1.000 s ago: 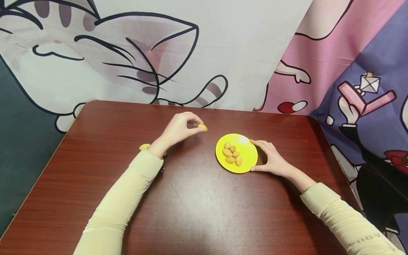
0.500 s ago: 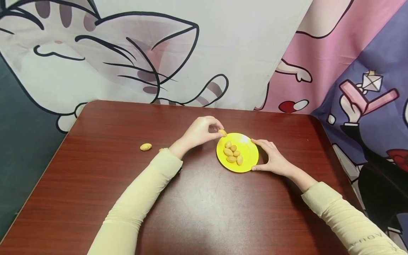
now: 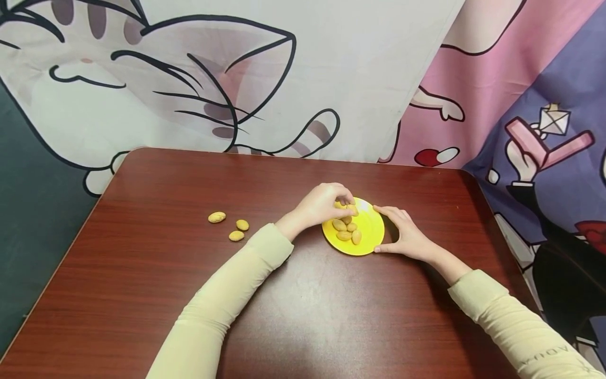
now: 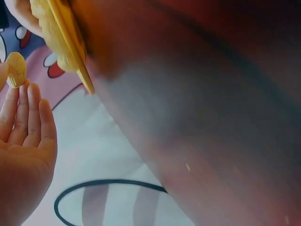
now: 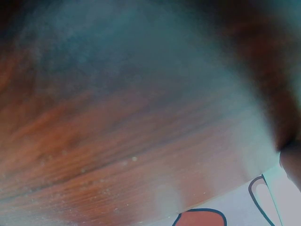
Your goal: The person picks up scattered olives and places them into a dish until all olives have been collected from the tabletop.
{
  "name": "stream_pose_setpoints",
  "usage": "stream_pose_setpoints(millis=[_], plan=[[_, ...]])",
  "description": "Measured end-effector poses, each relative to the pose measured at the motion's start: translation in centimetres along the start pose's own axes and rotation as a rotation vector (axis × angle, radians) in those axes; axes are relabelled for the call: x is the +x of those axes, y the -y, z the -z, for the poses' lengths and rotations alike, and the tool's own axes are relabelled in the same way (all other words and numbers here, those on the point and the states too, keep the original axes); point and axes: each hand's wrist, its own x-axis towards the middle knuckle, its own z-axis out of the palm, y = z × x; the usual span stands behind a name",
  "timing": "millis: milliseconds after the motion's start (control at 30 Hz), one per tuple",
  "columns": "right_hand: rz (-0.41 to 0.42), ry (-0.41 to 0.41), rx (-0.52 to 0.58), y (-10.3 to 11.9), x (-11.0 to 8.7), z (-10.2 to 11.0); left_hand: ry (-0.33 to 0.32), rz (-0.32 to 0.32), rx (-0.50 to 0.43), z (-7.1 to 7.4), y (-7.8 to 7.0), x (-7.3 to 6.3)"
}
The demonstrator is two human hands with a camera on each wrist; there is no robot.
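My left hand point(image 3: 322, 206) is over the left part of a yellow plate point(image 3: 372, 227), pinching a small wrinkled yellow oval piece point(image 4: 17, 70) between thumb and fingertips. Its other fingers extend in the left wrist view. Whether the pinched piece touches the plate cannot be told. Several similar yellow oval pieces point(image 3: 344, 236) lie on the plate, partly hidden by my left hand. At the plate's right rim, my right hand point(image 3: 406, 235) holds the edge between spread thumb and fingers. The right wrist view is mostly blurred table.
Three loose yellow oval pieces point(image 3: 236, 236) lie on the brown wooden table point(image 3: 303, 310), left of the plate. Behind the table's far edge hangs a cartoon cat cloth point(image 3: 360, 79), with pink and purple printed cloth point(image 3: 502, 79) at the right.
My left hand has moved right and slightly nearer, carrying the pinched yellow oval piece over the plate. The three loose pieces are now uncovered. My right hand stays at the plate's rim.
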Motion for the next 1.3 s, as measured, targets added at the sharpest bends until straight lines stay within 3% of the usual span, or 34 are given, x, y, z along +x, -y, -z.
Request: stream_pose_setpoints(millis=[467,1300], plan=[[0.022,-0.016,-0.006,-0.2,0.0,-0.1,0.101,-0.035,0.072,-2.4,-1.1,0.8],[0.051,-0.029,-0.007,-0.1,0.0,-0.1,0.200,-0.042,0.184,-3.3,-1.3,1.5]])
